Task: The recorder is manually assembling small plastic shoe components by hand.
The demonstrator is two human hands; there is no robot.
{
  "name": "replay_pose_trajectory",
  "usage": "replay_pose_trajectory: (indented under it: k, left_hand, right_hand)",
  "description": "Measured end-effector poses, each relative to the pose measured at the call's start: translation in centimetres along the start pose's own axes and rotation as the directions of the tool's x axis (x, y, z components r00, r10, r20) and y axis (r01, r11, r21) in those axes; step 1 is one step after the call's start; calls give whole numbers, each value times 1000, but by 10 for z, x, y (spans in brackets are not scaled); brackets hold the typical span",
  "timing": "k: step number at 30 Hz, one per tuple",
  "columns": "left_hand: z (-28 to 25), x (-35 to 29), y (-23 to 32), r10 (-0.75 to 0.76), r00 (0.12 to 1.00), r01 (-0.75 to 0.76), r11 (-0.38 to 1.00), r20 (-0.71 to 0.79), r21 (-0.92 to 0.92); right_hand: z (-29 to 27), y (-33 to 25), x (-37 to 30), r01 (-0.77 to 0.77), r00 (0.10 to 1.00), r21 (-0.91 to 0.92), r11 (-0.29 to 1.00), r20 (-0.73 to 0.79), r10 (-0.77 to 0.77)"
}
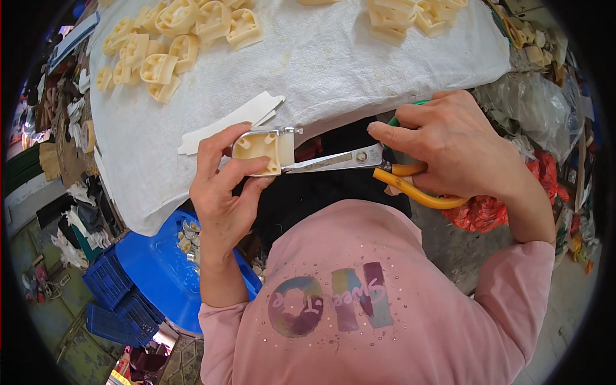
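My left hand [224, 179] pinches a cream-coloured, hollow plastic piece [256, 146] with small posts inside, over the near edge of the white-covered table. A shiny silver strip [273, 131] runs along its rim, and one end sticks out to the right. Held in my right hand [446, 144] is a pair of scissors [343, 160] with one orange and one green handle. The blade tips are at the lower right corner of the plastic piece; whether they touch it is hard to tell. White paper strips [228, 122] lie just beyond my left hand.
Several similar cream pieces [212, 24] are heaped on the white cloth [314, 64] at the far left, with more at the far right. A blue tub [154, 256] with small silvery bits stands at lower left, near blue crates [108, 281]. Red plastic bags [481, 215] lie right.
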State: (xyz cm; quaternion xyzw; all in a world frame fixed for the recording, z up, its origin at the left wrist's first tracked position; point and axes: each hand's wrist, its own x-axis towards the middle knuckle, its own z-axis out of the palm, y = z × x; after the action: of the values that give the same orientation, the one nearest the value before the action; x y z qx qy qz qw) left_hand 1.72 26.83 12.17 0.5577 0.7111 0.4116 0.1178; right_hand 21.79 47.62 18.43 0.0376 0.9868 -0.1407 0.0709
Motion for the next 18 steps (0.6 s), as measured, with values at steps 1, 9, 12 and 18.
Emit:
replay_pose_trajectory:
  k: [1,9,12,18]
  left_hand:
    - [0,-1,-1,-6,1000,6,1000,0,-5]
    - [7,-4,-3,-44,999,43,997,-9,-66]
    - [7,-4,-2,-40,999,40,999,-6,-20]
    - [8,-3,2,-151,988,148,985,-29,-91]
  right_hand:
    - [1,2,1,20,1000,9,1000,-2,-20]
    - [9,9,1,42,998,27,999,50,-43]
    - [11,9,1,67,998,3,998,19,-68]
    - [16,8,-3,69,998,19,997,-11,-69]
